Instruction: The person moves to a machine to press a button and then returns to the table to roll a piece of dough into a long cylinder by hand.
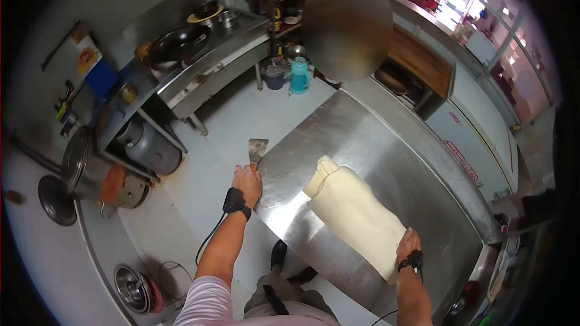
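Steel fills the middle of this kitchen: a long bare counter runs away from the person, with white floor tiles to its left. Far left of the counter stands a large lidded pot, and beyond it a stove carrying a dark wok. A teal jug sits on the floor near the counter's far end. At the counter's left edge the left hand has its fingers clenched around the handle of a scraper, whose flat blade points away, over the edge. On the counter lies a long slab of pale dough, folded thick at its far end. At the dough's near right corner the right hand rests on it, fingers pressed flat against its edge rather than gripping. Both wrists wear dark bands with trailing cables.
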